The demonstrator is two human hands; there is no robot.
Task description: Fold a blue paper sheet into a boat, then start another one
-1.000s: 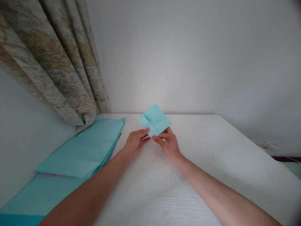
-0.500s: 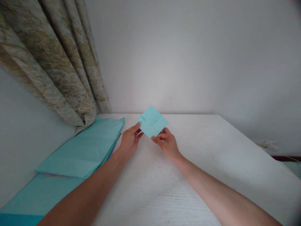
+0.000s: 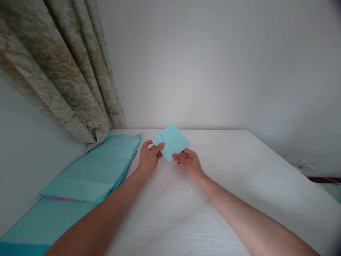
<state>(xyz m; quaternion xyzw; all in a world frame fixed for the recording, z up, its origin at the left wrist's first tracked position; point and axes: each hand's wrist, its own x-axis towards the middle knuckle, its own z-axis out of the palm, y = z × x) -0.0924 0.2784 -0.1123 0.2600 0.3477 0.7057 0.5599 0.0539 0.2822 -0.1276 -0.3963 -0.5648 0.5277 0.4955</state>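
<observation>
A small light-blue folded paper square (image 3: 173, 138) is held up above the far part of the table, one corner pointing up. Crease or flap lines cross its face. My left hand (image 3: 148, 156) grips its left side, thumb on the front face and fingers partly hidden behind. On the lower right edge, my right hand (image 3: 190, 161) pinches the paper between thumb and fingers.
Large light-blue paper sheets (image 3: 90, 170) lie stacked on the left, with pink and blue edges showing beneath. The white table (image 3: 226, 170) meets a plain wall (image 3: 202, 64) at the back. A patterned curtain (image 3: 77, 78) hangs at the left.
The paper square has dropped slightly and tilted a little. My left thumb has moved right, from the square's left edge onto its front face. My right hand keeps its hold.
</observation>
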